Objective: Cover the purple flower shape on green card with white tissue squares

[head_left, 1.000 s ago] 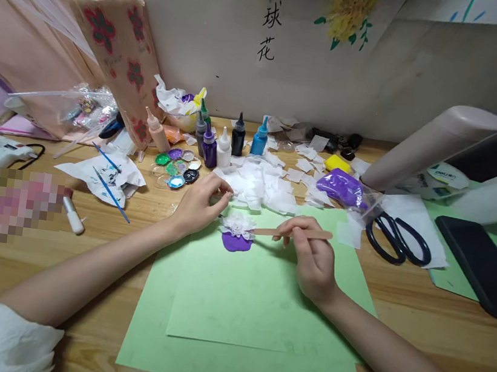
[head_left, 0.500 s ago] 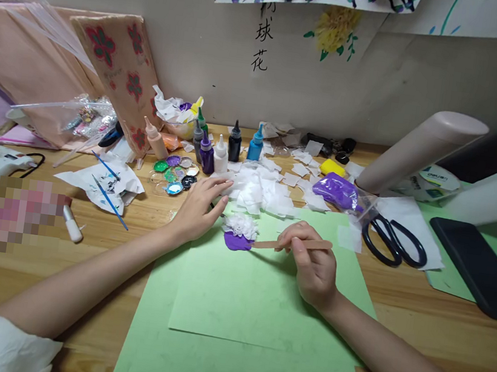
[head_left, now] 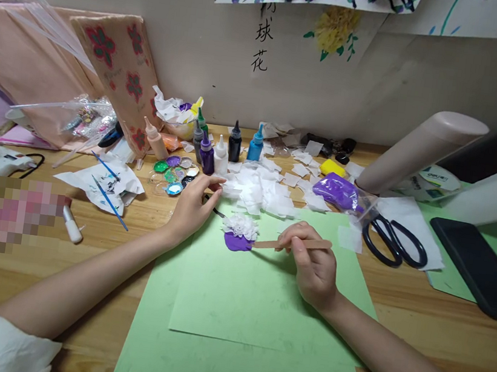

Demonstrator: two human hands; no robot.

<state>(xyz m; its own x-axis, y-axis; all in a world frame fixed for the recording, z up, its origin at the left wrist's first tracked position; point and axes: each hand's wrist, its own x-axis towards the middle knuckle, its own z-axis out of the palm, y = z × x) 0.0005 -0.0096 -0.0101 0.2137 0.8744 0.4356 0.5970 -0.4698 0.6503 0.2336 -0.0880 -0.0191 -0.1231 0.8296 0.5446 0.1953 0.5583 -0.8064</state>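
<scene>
The right hand of the person holds a flat wooden craft stick, with the fingers clamped on it around its middle. The long axis of this stick runs almost straight from left to right, across the person's front. Its left tip points to the purple clay piece and seems to touch the right edge of it; the other end comes out past the hand, and it is a little farther from the person than the tip.

The clay piece lies on the green paper, between the two hands, and is longer from side to side. Its rounded edge faces the person, while ruffled white petals cover its far part.

The left hand is near the left side of the petals, its fingers bent and directed to the pile of white tissue pieces. A narrow dark object shows beside its thumb; whether these fingers close on it, I cannot tell.

On the worktop, black-handled scissors lie at the right, and paint bottles stand behind the left hand.
</scene>
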